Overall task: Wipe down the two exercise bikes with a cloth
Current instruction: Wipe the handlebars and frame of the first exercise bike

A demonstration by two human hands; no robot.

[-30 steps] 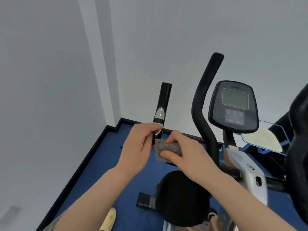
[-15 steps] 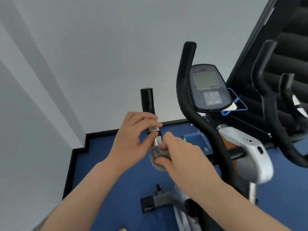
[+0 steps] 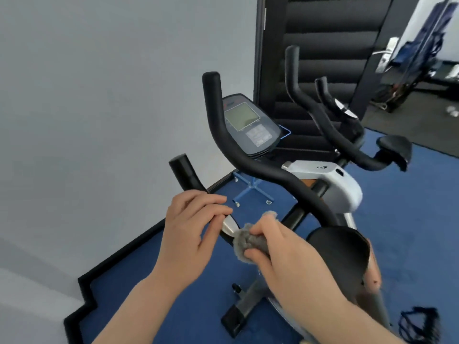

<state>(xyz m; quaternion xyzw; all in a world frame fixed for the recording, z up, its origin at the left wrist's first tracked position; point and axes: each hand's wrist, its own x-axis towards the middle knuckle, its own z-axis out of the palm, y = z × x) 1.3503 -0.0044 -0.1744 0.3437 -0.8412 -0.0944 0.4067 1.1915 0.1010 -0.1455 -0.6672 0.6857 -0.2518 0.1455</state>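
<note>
While the left hand [image 3: 188,234] clasps the left handlebar [image 3: 185,176] just above its silver sensor plate [image 3: 229,225], seemingly to steady it, the right hand [image 3: 278,249] pinches a bunched grey cloth [image 3: 244,240] against the bar below. Beyond stand the console [image 3: 248,126] and the second bike [image 3: 347,135], probably unwiped.

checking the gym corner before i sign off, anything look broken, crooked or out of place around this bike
Nothing stands out. The left hand holds the short handlebar grip while the right hand presses a grey cloth to it. The console looks intact. A dark tangle lies on the blue floor, too blurred to identify.
</note>
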